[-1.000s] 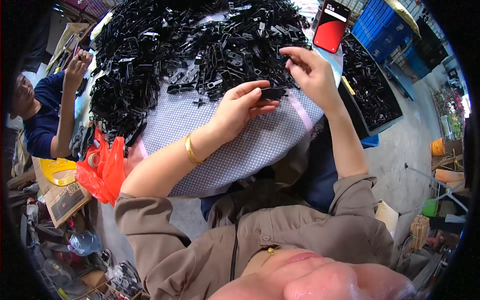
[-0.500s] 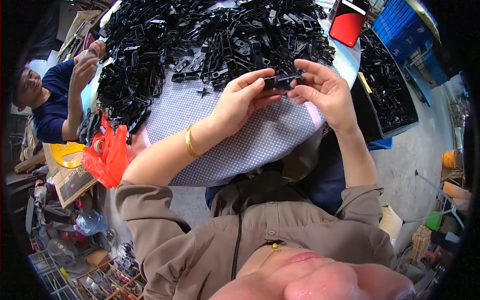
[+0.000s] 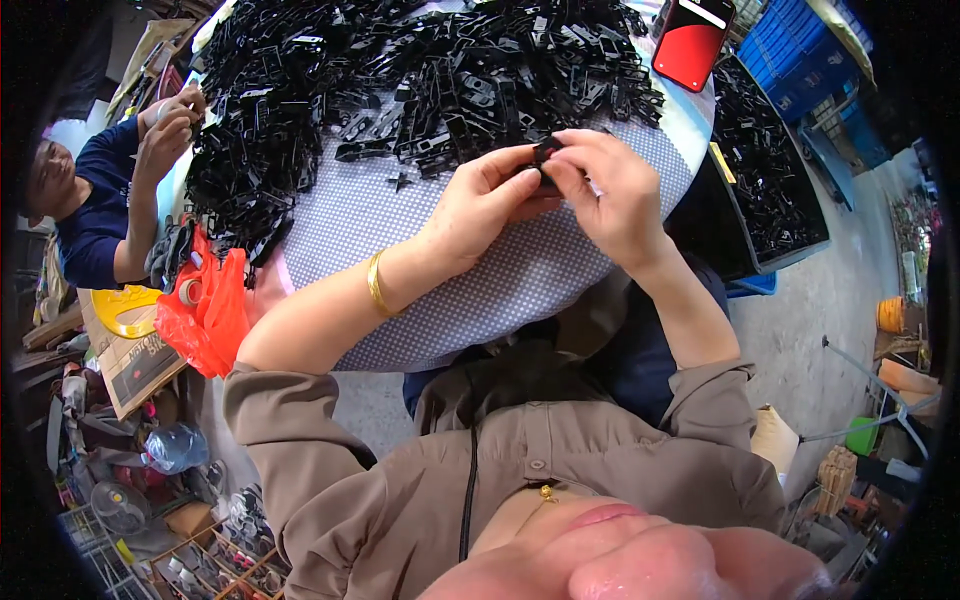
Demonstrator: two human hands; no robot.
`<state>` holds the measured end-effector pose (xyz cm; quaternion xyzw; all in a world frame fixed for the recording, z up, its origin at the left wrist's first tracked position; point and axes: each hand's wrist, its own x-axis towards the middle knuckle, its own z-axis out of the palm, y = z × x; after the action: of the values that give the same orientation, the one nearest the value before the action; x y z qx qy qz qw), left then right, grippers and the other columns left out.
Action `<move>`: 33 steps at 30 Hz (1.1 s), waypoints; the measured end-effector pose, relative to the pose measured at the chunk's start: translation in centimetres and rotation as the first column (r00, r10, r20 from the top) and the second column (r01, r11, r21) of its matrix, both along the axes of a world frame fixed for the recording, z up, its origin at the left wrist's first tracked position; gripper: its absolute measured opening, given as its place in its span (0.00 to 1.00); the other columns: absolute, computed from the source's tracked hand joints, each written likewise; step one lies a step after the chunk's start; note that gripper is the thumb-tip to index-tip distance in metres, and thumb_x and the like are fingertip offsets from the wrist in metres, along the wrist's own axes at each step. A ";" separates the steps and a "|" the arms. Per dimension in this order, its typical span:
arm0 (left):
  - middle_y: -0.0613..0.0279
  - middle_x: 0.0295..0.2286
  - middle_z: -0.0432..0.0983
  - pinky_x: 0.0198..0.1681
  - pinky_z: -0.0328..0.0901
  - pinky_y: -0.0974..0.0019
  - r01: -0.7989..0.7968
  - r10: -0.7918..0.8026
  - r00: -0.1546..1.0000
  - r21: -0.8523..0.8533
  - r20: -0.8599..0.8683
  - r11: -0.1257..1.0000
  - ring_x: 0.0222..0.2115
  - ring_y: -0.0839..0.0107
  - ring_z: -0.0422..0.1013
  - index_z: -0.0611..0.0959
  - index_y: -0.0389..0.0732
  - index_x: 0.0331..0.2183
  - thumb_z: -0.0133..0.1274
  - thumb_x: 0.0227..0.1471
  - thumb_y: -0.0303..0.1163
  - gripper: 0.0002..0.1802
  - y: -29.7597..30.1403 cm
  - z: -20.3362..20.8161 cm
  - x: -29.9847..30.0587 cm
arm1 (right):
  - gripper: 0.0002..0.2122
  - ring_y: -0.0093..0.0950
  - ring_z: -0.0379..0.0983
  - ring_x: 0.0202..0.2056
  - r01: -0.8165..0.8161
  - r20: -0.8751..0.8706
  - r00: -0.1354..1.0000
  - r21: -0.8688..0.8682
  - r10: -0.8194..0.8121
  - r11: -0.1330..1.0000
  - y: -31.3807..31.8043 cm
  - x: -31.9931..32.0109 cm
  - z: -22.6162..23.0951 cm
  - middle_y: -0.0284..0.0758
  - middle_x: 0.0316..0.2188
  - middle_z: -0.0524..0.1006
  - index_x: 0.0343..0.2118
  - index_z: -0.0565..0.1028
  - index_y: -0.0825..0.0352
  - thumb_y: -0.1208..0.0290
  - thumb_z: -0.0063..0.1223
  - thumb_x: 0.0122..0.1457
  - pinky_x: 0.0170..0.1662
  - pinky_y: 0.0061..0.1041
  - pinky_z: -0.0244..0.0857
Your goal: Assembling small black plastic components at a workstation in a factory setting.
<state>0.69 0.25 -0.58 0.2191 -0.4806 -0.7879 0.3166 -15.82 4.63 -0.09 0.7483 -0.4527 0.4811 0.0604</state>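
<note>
A small black plastic part is pinched between my two hands over the near part of the round table; most of it is hidden by fingers. My left hand grips it from the left, thumb and fingers closed. From the right, my right hand closes on its other end with bent fingers. Just beyond, a large heap of black plastic parts covers the far side of the dotted tablecloth. One small black piece lies apart, left of my hands.
A phone lies at the table's far right. Beside the table stands a black bin of similar parts, with blue crates behind. An orange-red plastic bag hangs at the left edge. A co-worker handles something there.
My right hand has moved left and turned inward, its fingers folding round the black part's end. The part is now more covered. My left hand stays almost in place.
</note>
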 end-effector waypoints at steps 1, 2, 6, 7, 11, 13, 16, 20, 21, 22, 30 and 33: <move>0.56 0.39 0.69 0.43 0.68 0.68 -0.033 0.034 0.998 -0.010 0.057 0.999 0.39 0.71 0.70 0.67 0.30 0.46 0.42 0.54 0.26 0.17 0.0 0.2 -0.1 | 0.08 0.37 0.73 0.33 -0.002 -0.035 0.999 0.014 0.003 1.000 0.1 0.1 -0.1 0.42 0.33 0.75 0.30 0.73 0.69 0.75 0.56 0.47 0.36 0.29 0.67; 0.56 0.39 0.69 0.43 0.68 0.69 -0.065 0.067 0.991 -0.021 0.113 0.998 0.39 0.71 0.70 0.67 0.30 0.46 0.42 0.54 0.26 0.18 0.0 0.2 -0.2 | 0.08 0.37 0.73 0.33 -0.002 -0.037 0.999 0.014 0.003 1.000 0.2 0.1 0.0 0.42 0.33 0.75 0.30 0.73 0.69 0.75 0.56 0.47 0.36 0.29 0.67; 0.54 0.40 0.70 0.45 0.67 0.67 -0.039 0.040 0.999 0.104 -0.005 0.994 0.40 0.66 0.70 0.67 0.33 0.47 0.41 0.55 0.27 0.18 -0.3 0.1 0.0 | 0.09 0.37 0.72 0.35 0.041 -0.107 0.993 -0.016 -0.043 0.999 0.6 -0.3 0.8 0.41 0.34 0.74 0.31 0.72 0.68 0.79 0.56 0.46 0.40 0.27 0.65; 0.51 0.41 0.70 0.46 0.67 0.67 -0.048 0.049 0.999 0.127 -0.005 0.991 0.40 0.64 0.70 0.66 0.32 0.48 0.39 0.56 0.28 0.18 -0.4 0.1 0.2 | 0.11 0.37 0.72 0.35 0.024 0.050 0.998 0.139 -0.031 0.990 1.1 -0.1 1.1 0.40 0.34 0.74 0.33 0.71 0.68 0.80 0.56 0.45 0.40 0.26 0.65; 0.51 0.42 0.69 0.46 0.66 0.66 -0.036 0.036 0.999 0.114 -0.002 0.993 0.40 0.66 0.70 0.65 0.33 0.49 0.39 0.56 0.28 0.19 -0.5 -0.1 0.0 | 0.17 0.34 0.71 0.31 0.023 0.033 0.999 0.263 -0.033 0.964 1.8 -0.8 1.5 0.39 0.31 0.72 0.37 0.70 0.67 0.83 0.57 0.41 0.33 0.24 0.65; 0.52 0.43 0.68 0.46 0.66 0.67 -0.013 0.014 0.998 -0.012 0.063 1.000 0.41 0.67 0.70 0.65 0.33 0.49 0.39 0.56 0.28 0.19 -0.3 -0.2 -0.1 | 0.17 0.33 0.70 0.29 0.031 -0.067 0.998 0.227 -0.016 0.973 2.1 -0.8 1.9 0.38 0.29 0.71 0.37 0.70 0.66 0.82 0.58 0.41 0.30 0.25 0.64; 0.54 0.43 0.68 0.45 0.66 0.69 -0.028 0.041 0.989 -0.094 0.145 0.995 0.40 0.70 0.70 0.65 0.33 0.49 0.40 0.56 0.28 0.19 0.1 0.1 -0.2 | 0.18 0.32 0.68 0.25 0.026 -0.086 0.996 0.220 -0.007 0.975 2.4 -0.6 2.1 0.37 0.27 0.69 0.37 0.71 0.66 0.82 0.59 0.40 0.28 0.26 0.63; 0.56 0.42 0.69 0.44 0.66 0.71 -0.051 0.096 0.970 -0.198 0.223 0.979 0.38 0.73 0.70 0.66 0.32 0.49 0.43 0.54 0.28 0.20 0.5 0.2 -0.3 | 0.18 0.32 0.68 0.26 0.052 -0.139 0.990 0.193 -0.025 0.980 2.8 -0.1 2.2 0.37 0.27 0.69 0.37 0.72 0.66 0.82 0.59 0.39 0.28 0.26 0.63; 0.56 0.41 0.69 0.43 0.66 0.72 -0.040 0.119 0.959 -0.293 0.258 0.955 0.37 0.75 0.70 0.66 0.33 0.49 0.45 0.53 0.27 0.21 0.5 0.2 -0.1 | 0.18 0.33 0.68 0.26 0.068 -0.160 0.986 0.163 -0.042 0.984 2.8 0.1 2.3 0.37 0.27 0.69 0.37 0.72 0.66 0.82 0.59 0.38 0.28 0.27 0.63; 0.57 0.40 0.70 0.42 0.66 0.73 -0.024 0.146 0.946 -0.385 0.291 0.922 0.36 0.76 0.69 0.67 0.33 0.49 0.47 0.52 0.27 0.22 0.5 0.3 0.0 | 0.18 0.33 0.68 0.26 0.066 -0.159 0.986 0.163 -0.040 0.984 2.8 0.3 2.2 0.37 0.27 0.69 0.37 0.72 0.66 0.82 0.59 0.38 0.28 0.27 0.63; 0.58 0.38 0.71 0.41 0.66 0.73 -0.073 0.085 0.995 -0.179 0.060 0.981 0.35 0.76 0.69 0.67 0.34 0.49 0.53 0.47 0.25 0.27 0.2 1.3 0.7 | 0.17 0.24 0.71 0.36 -0.396 0.482 0.865 0.484 0.140 0.780 1.6 -1.0 1.3 0.37 0.37 0.73 0.40 0.71 0.70 0.78 0.58 0.44 0.37 0.19 0.66; 0.59 0.38 0.71 0.42 0.66 0.73 0.049 -0.007 0.988 -0.265 0.157 0.963 0.36 0.77 0.69 0.66 0.35 0.50 0.54 0.45 0.25 0.28 -0.2 1.6 0.9 | 0.15 0.18 0.70 0.33 -0.464 0.584 0.811 0.613 0.028 0.640 2.0 -1.9 1.7 0.33 0.34 0.74 0.39 0.73 0.71 0.77 0.58 0.46 0.37 0.16 0.64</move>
<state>1.60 0.07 1.02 0.2279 -0.6088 -0.7007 0.2941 -17.76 6.59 1.56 0.6037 -0.4931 0.4469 -0.4389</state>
